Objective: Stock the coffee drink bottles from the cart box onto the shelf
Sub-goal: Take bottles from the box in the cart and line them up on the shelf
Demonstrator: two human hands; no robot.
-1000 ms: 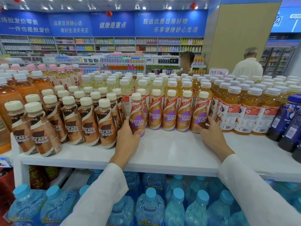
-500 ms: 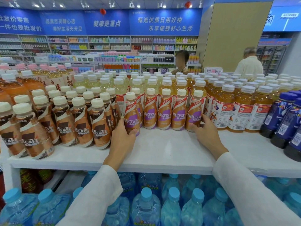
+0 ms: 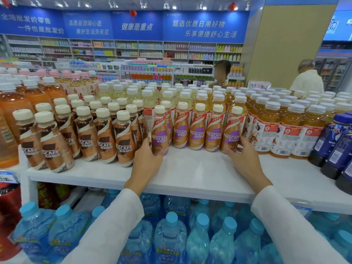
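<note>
NESCAFE in white capitals on the purple-label coffee bottles [image 3: 198,134], near row, centre. Same word on the brown-label coffee bottles [image 3: 106,144], near left.

Far wall, white characters on blue:
- left banner [image 3: 32,24]: 全场批发价零售 / 一件也是批发价
- middle banner [image 3: 137,26]: 健康是重点
- right banner [image 3: 205,28]: 甄选优质日用好物 / 乐享便捷舒心生活

Smaller label print is too small to read.

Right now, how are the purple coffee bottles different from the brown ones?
The purple bottles have red-striped purple labels; the brown bottles have dark brown swirls. The purple bottles stand further back than the brown bottles. The left hand and right hand grip purple bottles, not brown bottles. Both say Nescafe, with cream caps.
</note>
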